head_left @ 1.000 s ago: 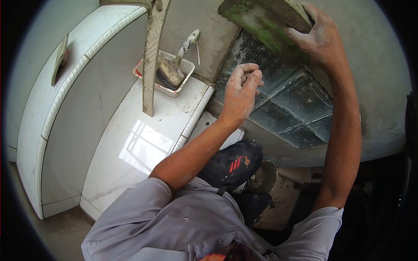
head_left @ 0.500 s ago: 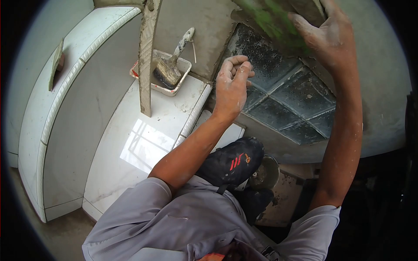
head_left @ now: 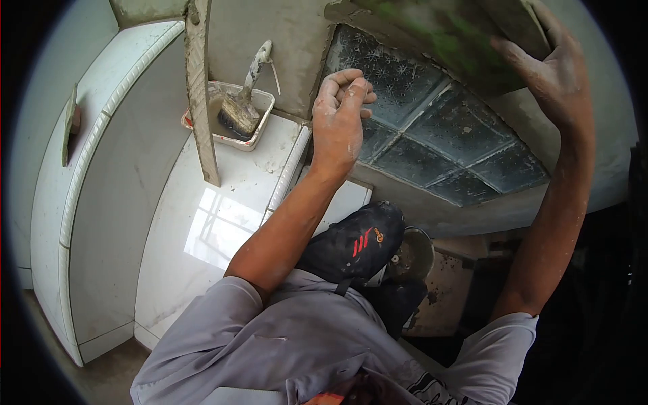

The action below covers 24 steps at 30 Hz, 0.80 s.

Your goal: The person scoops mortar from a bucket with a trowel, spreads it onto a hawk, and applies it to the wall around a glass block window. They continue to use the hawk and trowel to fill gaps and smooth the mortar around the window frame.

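Observation:
My right hand (head_left: 563, 77) is closed on a green, mortar-smeared plastering float (head_left: 439, 40) at the upper right, its thumb toward me. The float overlaps the top of a glass-block window (head_left: 432, 128); its far part runs out of view. My left hand (head_left: 341, 121) is raised before the window's left edge, fingers curled in with the thumb over them. Nothing shows in it. Both hands are dusted with pale mortar.
A white tub (head_left: 256, 138) with a wide brush (head_left: 239, 111) stands on a white tiled ledge (head_left: 223, 169). A mortar-coated straight strip (head_left: 198, 94) rises beside it. Another flat float (head_left: 69, 125) rests on the left tiled top. Below me is a bucket (head_left: 415, 253).
My right hand has moved right and slightly down with the float, showing more of the window's right side. My left hand keeps its curled pose, and the view has shifted.

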Each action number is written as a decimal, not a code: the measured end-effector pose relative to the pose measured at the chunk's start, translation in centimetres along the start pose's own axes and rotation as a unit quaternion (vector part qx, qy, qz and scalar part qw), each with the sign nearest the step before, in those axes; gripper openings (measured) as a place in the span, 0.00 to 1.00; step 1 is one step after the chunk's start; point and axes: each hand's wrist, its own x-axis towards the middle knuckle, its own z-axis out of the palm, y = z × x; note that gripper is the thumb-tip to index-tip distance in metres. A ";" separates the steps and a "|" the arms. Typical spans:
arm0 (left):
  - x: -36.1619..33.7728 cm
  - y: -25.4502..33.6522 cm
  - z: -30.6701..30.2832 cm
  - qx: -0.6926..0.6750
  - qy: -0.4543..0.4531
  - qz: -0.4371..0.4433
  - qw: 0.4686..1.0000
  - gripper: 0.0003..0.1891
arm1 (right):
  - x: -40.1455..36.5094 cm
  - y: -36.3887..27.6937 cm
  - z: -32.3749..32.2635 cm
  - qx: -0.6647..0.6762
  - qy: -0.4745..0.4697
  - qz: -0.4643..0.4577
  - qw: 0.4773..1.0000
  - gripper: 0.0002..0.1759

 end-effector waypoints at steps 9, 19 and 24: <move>-0.5 -1.1 0.9 0.006 -0.027 -0.019 0.999 0.19 | -1.7 6.5 2.2 0.016 -0.083 -0.006 0.996 0.23; -0.5 -2.0 0.4 0.021 -0.017 -0.020 0.999 0.20 | -2.2 6.3 -0.1 -0.078 0.172 -0.051 0.981 0.22; -1.0 -2.7 1.3 0.024 -0.027 -0.032 0.999 0.20 | -2.7 1.3 0.5 -0.028 0.045 -0.006 0.999 0.22</move>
